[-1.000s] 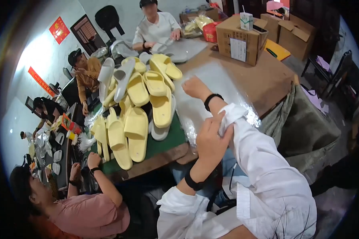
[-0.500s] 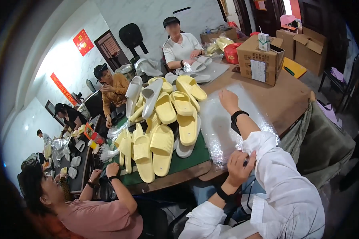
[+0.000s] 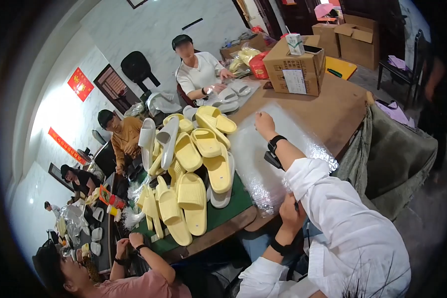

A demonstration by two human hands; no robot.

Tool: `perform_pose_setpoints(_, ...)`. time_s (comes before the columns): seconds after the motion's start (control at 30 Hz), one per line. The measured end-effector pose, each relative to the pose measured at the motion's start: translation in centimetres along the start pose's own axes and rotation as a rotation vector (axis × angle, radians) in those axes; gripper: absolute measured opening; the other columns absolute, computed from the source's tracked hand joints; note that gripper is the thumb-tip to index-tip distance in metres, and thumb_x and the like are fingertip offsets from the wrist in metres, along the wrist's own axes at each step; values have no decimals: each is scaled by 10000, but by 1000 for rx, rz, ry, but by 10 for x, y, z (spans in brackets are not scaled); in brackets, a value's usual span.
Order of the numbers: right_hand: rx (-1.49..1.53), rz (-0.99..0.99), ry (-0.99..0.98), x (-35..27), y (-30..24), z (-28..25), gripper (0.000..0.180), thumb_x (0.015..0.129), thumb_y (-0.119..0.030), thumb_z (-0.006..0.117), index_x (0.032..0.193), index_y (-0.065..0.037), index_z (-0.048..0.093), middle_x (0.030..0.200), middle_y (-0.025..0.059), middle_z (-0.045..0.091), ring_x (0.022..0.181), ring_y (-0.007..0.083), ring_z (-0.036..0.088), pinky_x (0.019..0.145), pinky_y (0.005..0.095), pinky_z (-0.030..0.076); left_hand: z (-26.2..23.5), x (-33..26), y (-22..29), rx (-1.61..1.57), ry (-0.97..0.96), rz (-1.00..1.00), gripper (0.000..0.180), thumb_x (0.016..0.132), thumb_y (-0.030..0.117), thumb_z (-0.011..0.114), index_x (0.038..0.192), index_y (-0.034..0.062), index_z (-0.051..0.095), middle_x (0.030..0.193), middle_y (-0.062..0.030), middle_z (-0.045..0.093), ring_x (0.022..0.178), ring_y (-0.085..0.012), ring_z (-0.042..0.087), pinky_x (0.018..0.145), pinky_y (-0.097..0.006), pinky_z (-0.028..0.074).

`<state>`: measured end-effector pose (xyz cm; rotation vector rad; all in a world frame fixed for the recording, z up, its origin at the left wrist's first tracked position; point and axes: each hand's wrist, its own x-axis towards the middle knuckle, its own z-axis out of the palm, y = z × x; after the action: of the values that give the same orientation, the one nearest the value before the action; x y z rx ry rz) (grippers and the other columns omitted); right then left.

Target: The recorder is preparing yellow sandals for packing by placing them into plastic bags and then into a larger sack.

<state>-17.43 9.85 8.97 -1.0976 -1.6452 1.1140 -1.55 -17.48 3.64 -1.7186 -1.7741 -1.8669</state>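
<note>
My right hand [image 3: 265, 123] is closed in a loose fist above a stack of clear plastic bags [image 3: 263, 169], with nothing visible in it. A black band [image 3: 276, 143] with a dark block hanging below it circles that wrist. Below the right forearm, my left hand [image 3: 290, 212] is held close to the rolled white sleeve [image 3: 310, 176]. Its fingers are closed around a small dark object [image 3: 297, 205], mostly hidden. Another black band [image 3: 281, 247] is on the left wrist. To the left of the bags, yellow slippers [image 3: 192, 196] and grey slippers [image 3: 169, 141] lie heaped.
A green mat [image 3: 239, 198] lies under the slippers on the brown table [image 3: 342, 111]. At the back stands a cardboard box [image 3: 295, 69]. One person [image 3: 198, 67] handles grey slippers across the table; another in pink [image 3: 134, 283] sits at the lower left. Draped cloth [image 3: 400, 154] hangs at right.
The view has turned, shifting most of the scene leftward. My hands keep nearly the same poses, the left still beside the right sleeve. The person in orange has lowered a hand from the face.
</note>
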Motion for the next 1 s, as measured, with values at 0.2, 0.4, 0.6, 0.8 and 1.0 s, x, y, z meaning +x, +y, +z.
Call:
perform_pose_setpoints(0.2, -61, -148, 118, 23, 22, -6, 346, 889, -284, 414, 750, 1, 551, 652, 115, 612, 526, 218, 598, 593, 354, 473, 13, -18, 34, -19, -2, 149, 279, 735, 17, 586, 1004, -48, 546, 979, -230, 580, 776, -400, 586, 652, -401, 491)
perform_pose_setpoints(0.4, 40, -155, -46, 24, 7, -20, 351, 846, -274, 417, 803, 20, 603, 812, 207, 627, 778, 374, 602, 706, 448, 459, -1, 4, 76, -71, 100, -215, 153, 834, 48, 590, 737, 13, 477, 549, -125, 507, 438, -212, 513, 435, -279, 396)
perform_pose_setpoints(0.6, 258, -253, -483, -7, -42, -13, 255, 853, -206, 486, 860, 24, 596, 748, 121, 624, 598, 177, 599, 565, 310, 485, 12, 3, 48, -150, -369, 79, 247, 840, 112, 586, 1036, -26, 530, 873, -166, 594, 748, -300, 601, 689, -353, 486)
perform_pose_setpoints(0.8, 76, -716, -1383, -183, -102, -23, 404, 841, -330, 572, 1071, 2, 549, 935, 122, 619, 838, 222, 604, 723, 336, 497, -56, 61, -5, 397, -568, 476, 444, 722, 116, 578, 1162, 122, 520, 963, -147, 552, 870, -336, 534, 749, -370, 454)
perform_pose_setpoints(1.0, -207, -1514, -1178, -242, -133, -65, 718, 674, -329, 719, 1284, -92, 425, 1291, 97, 451, 1206, 261, 411, 1002, 423, 304, -107, 94, -62, 668, -505, 423, 247, 718, 155, 579, 951, 74, 567, 902, -74, 548, 899, -264, 511, 831, -314, 404)
